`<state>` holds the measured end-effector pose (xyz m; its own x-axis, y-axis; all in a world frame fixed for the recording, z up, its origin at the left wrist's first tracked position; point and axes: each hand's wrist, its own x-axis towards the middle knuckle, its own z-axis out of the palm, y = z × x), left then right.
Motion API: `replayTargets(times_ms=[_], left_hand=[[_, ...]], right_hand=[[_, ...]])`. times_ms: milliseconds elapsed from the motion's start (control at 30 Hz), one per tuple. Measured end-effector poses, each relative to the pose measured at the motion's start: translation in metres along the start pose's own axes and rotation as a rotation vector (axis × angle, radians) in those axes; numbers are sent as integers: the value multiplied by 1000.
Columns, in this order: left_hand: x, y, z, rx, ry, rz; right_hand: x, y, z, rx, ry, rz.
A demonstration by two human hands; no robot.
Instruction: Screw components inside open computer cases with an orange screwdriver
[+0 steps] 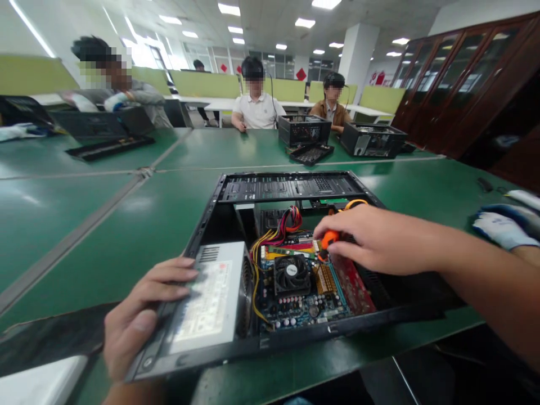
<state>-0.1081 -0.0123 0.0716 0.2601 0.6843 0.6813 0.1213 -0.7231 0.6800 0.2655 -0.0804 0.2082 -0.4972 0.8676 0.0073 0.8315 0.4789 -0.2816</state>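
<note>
An open computer case [198,351] lies on its side in front of me. My left hand [147,309] grips its left edge, fingers over the rim beside the silver power supply [223,281]. Over the motherboard [291,306], my right hand [363,239] holds an orange-and-black screwdriver [330,239] by its handle; the tip is out of sight. Just left of the tool are the black CPU fan [292,273] and a green memory stick [289,251]. A gold heatsink [324,278] and a red card [352,284] sit below my right hand. Bundled power cables [284,222] rise behind the fan.
Several people sit around the green table [169,208]. Other open cases [304,130] and a detached black panel [110,147] rest across from me. A gloved hand [502,225] is at the right. A white object [42,382] occupies the near left corner.
</note>
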Motion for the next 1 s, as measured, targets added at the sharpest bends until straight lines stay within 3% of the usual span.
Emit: replayTargets(times_ms=[133, 333, 467, 633, 800, 900, 1000], left_hand=[[2, 4, 4, -67, -50, 116], [-3, 7, 8, -106, -29, 83], [-5, 9, 9, -113, -22, 52], [-4, 12, 10, -117, -14, 72], [-3, 14, 11, -92, 0, 43], [-3, 13, 11, -91, 4, 41], [-3, 12, 10, -89, -10, 55]], right_hand=[[10, -27, -20, 56, 210, -38], [51, -50, 22, 83, -65, -138], [63, -46, 44, 81, -123, -146], [67, -44, 48, 61, -87, -137], [74, -46, 56, -160, -85, -88], [72, -46, 52, -84, -85, -144], [66, -45, 32, 58, -114, -200]])
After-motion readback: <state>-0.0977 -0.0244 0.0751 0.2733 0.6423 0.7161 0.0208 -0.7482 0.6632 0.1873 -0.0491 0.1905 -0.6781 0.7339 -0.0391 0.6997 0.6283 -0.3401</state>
